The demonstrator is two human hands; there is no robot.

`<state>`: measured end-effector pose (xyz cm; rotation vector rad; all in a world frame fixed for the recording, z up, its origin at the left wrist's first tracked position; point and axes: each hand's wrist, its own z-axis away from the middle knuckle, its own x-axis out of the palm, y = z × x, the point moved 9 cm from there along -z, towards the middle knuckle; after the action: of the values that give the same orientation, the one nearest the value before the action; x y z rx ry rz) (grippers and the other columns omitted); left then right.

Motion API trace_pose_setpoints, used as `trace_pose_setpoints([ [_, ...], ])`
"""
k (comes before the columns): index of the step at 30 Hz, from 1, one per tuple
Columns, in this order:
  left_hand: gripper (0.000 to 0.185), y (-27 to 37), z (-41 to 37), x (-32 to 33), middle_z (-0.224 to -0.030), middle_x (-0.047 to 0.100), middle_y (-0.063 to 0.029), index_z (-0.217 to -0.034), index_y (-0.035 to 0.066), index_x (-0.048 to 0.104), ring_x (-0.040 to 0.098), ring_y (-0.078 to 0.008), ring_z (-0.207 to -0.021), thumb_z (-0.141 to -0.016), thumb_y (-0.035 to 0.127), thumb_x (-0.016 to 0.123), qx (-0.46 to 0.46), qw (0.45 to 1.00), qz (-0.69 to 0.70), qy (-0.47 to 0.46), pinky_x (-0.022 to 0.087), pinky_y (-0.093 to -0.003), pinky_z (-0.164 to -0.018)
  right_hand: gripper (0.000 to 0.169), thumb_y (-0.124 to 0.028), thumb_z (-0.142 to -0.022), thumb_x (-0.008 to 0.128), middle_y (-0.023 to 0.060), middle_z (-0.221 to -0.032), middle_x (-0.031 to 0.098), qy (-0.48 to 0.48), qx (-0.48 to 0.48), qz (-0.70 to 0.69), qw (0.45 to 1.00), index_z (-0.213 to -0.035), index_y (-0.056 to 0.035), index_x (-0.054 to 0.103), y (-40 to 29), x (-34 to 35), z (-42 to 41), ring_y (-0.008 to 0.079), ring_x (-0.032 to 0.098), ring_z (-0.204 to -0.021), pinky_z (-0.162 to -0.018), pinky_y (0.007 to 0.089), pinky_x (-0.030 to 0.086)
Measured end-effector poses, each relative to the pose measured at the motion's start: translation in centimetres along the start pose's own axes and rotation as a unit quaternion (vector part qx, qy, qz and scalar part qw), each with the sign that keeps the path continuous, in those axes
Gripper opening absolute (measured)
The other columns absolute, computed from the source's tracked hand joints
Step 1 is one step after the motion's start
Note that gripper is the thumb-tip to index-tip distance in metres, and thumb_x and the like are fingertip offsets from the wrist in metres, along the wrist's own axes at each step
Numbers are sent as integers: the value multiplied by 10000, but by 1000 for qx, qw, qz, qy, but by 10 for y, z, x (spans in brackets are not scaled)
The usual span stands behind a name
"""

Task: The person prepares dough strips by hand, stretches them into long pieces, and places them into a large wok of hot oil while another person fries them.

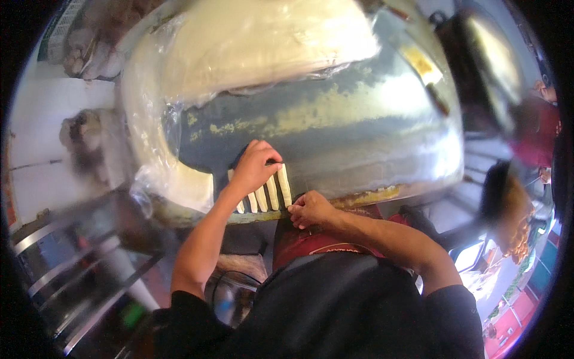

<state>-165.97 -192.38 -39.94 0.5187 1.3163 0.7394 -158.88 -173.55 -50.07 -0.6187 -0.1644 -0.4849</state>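
My left hand [258, 161] reaches over several short dough strips [271, 194] laid side by side near the table's front edge. Its thumb and fingertips are at the far end of the rightmost strip [284, 186]. At that strip's near end, the fingertips of my right hand [314, 210] pinch it. The left hand and forearm partly cover the other strips. To their left, a long, wide band of pale dough [195, 184] curves along the table, partly under clear plastic film [143, 186]. A large dough slab [251, 45] lies at the back.
The metal tabletop [350, 152] carries patches of flour or oil. A dark-handled tool [437, 98] lies at its right side, beside a yellowish patch. Metal racks [67, 278] stand at lower left. Browned food pieces [518, 242] are at right, and a person in red [536, 130] is beyond.
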Motion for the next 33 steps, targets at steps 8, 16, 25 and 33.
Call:
trace_pose_setpoints([
  [8, 91, 11, 3, -1, -906, 631, -82, -798, 60, 674, 548, -302, -960, -779, 105, 751, 8, 1000, 2, -1, 461, -404, -871, 238, -162, -940, 739, 120, -749, 691, 170, -56, -117, 977, -905, 61, 664, 13, -1, -3, 195, 679, -638, -556, 305, 560],
  [16, 102, 5, 11, -5, -826, 643, -108, -831, 45, 622, 612, -297, -876, -855, 98, 706, -129, 990, 57, -4, 491, -413, -790, 280, -321, -890, 785, 68, -798, 728, 193, -137, -37, 971, -917, -44, 755, -54, -50, 40, 119, 655, -675, -661, 316, 543],
  [25, 89, -8, -10, -39, -830, 676, -10, -898, 17, 652, 625, -59, -794, -910, 84, 710, -159, 945, 284, -20, 515, -249, -713, 179, -173, -903, 775, 18, -751, 669, 210, -193, -62, 956, -861, -27, 682, -91, -42, 59, 70, 574, -758, -702, 275, 500],
  [33, 93, 0, 31, -41, -819, 671, -34, -890, -8, 647, 629, -96, -756, -895, 63, 707, -163, 952, 251, -61, 522, -271, -691, 200, -184, -925, 767, 16, -787, 673, 161, -247, -56, 954, -865, -34, 650, -56, 15, 45, 82, 589, -730, -668, 258, 501],
])
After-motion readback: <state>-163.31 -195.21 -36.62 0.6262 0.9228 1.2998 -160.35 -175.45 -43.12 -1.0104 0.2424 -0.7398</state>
